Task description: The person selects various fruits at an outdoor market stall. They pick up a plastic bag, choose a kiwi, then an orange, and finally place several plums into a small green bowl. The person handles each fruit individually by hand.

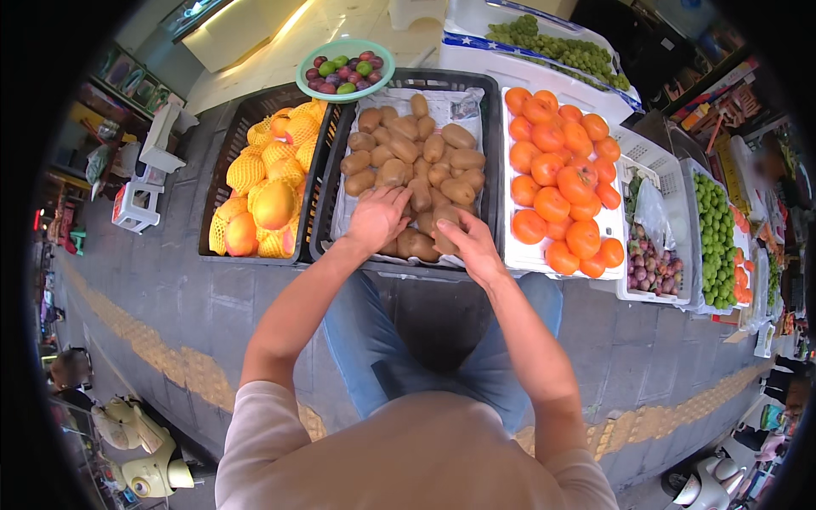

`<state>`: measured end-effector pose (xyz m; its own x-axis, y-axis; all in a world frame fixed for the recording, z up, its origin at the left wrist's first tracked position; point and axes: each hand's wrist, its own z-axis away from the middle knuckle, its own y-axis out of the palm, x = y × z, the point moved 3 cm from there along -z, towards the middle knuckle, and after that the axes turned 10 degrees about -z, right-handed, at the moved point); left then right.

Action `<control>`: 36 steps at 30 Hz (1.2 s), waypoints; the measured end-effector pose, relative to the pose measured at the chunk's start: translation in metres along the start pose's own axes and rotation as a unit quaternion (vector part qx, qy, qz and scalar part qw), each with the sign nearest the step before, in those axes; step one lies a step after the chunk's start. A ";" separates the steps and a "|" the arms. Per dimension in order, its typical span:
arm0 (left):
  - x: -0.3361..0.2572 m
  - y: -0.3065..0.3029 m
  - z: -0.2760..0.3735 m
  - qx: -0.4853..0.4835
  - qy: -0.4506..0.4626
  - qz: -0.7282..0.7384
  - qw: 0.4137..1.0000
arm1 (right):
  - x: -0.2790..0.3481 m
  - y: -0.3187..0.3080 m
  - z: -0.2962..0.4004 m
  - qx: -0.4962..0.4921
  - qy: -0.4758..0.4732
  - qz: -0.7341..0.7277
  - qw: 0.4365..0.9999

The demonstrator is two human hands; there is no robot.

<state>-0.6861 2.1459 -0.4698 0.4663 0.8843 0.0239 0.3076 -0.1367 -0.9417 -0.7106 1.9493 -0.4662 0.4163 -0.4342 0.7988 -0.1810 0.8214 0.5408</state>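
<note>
Brown kiwifruit [403, 148] lie heaped in a black plastic crate [491, 127] lined with newspaper [468, 105]. My right hand [473, 245] grips one kiwifruit [448, 231] between thumb and fingers, low over the near right part of the heap. Palm down, my left hand [381, 215] rests on the near left of the heap, fingers stretched out and thumb apart. No fruit shows in its grasp, though the underside of the palm is hidden. Several more kiwifruit [417, 245] lie between the two hands, by the crate's near edge.
Left stands a crate of mangoes [273, 203] in foam nets; behind it, a green basket [299, 76] of plums. Orange persimmons [551, 204] fill a white foam tray [510, 252] on the right. Farther off are grapes [554, 48], green fruit [714, 242] and a white plastic stool [137, 207].
</note>
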 end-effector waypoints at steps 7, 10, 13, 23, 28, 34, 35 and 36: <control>-0.016 -0.018 -0.008 0.065 -0.010 -0.022 0.998 | 0.001 -0.001 0.005 -0.033 -0.095 0.165 0.981; -0.027 -0.009 -0.018 0.126 0.002 -0.115 0.985 | 0.004 0.001 0.004 -0.036 -0.091 0.200 0.975; -0.025 0.003 -0.026 0.124 0.054 -0.157 0.978 | -0.001 -0.002 0.001 -0.020 -0.088 0.175 0.980; -0.008 -0.010 -0.003 -0.018 -0.371 0.236 0.898 | 0.041 -0.004 -0.035 -0.108 -0.160 0.282 0.940; -0.019 -0.011 0.025 0.004 -0.413 0.306 0.858 | 0.112 0.005 -0.131 -0.121 -0.264 0.555 0.779; -0.002 0.005 0.032 -0.101 -0.472 0.380 0.789 | 0.108 0.015 -0.166 -0.133 -0.247 0.709 0.647; 0.001 0.007 0.035 -0.116 -0.493 0.421 0.752 | 0.102 0.020 -0.164 -0.122 -0.187 0.724 0.653; 0.000 0.003 0.034 -0.127 -0.509 0.465 0.713 | 0.092 0.014 -0.169 -0.103 -0.089 0.744 0.654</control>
<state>-0.7130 2.1609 -0.4844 -0.2362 0.2070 -0.9494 0.4589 -0.8375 -0.2967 -0.5238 1.9834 -0.4296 -0.1982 0.8811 0.4293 -0.1361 0.4090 -0.9023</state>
